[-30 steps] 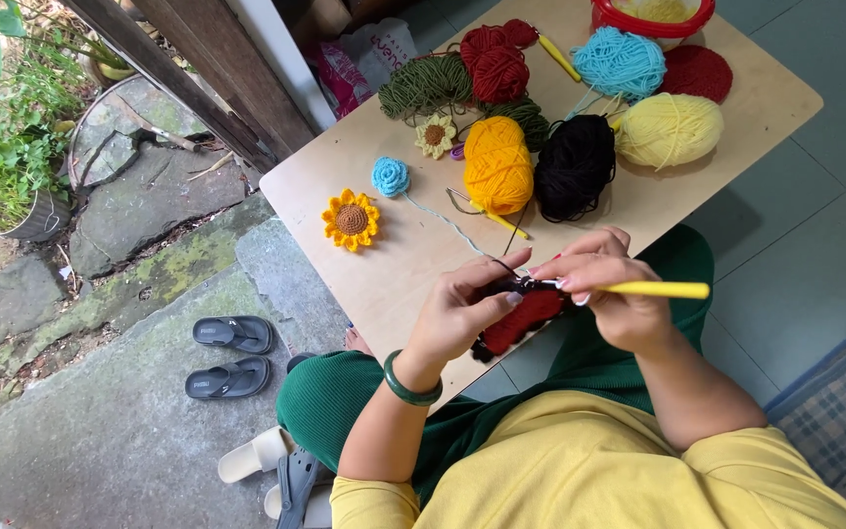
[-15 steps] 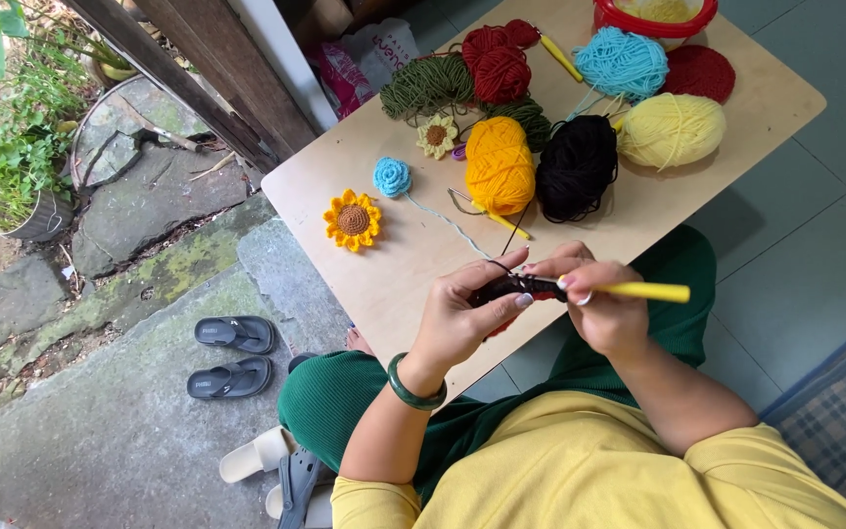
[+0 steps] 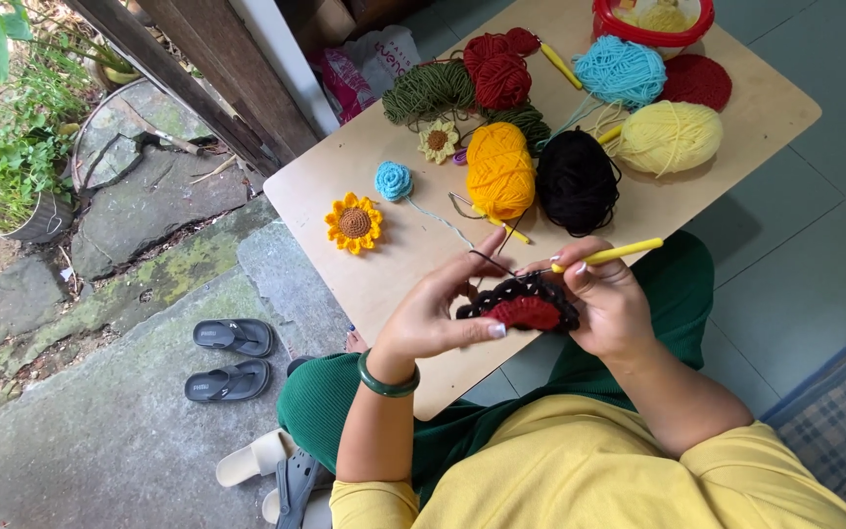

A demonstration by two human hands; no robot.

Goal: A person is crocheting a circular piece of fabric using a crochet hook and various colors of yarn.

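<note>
My left hand [image 3: 438, 313] pinches the left edge of a small red crochet piece with a black border [image 3: 526, 306], held just above the near edge of the wooden table [image 3: 736, 127]. My right hand [image 3: 609, 304] holds the piece's right side and grips a yellow crochet hook [image 3: 609, 254] that points left into the black edge. A black strand runs up from the piece toward the black yarn ball [image 3: 577, 181]. An orange yarn ball [image 3: 499, 168] lies beside it.
On the table lie a crochet sunflower [image 3: 353, 222], a small blue rose [image 3: 394, 180], pale yellow [image 3: 671, 136], light blue [image 3: 622, 71], red [image 3: 498, 71] and green [image 3: 430, 90] yarn, and a red bowl [image 3: 651, 20]. Dark sandals [image 3: 230, 358] sit on the ground at left.
The hook has tilted, its handle now angled up to the right. Both hands have shifted slightly and turned the crochet piece, so more of its red middle shows.
</note>
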